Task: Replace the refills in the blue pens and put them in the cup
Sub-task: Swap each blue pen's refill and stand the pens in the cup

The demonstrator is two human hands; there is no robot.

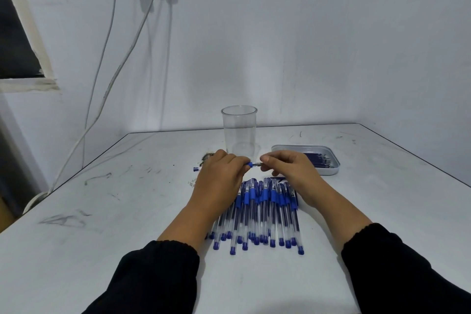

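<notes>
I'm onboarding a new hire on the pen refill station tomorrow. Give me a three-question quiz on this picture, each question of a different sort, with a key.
1. True or false: the clear cup already holds finished pens.
2. Multiple choice: where does the tray of refills sit? A) left of the cup B) right of the cup, beyond the right hand C) on the pile of pens
3. Fill in: the left hand and the right hand together hold one ____ above the pile.

Key
1. False: the cup is empty.
2. B
3. pen
</notes>
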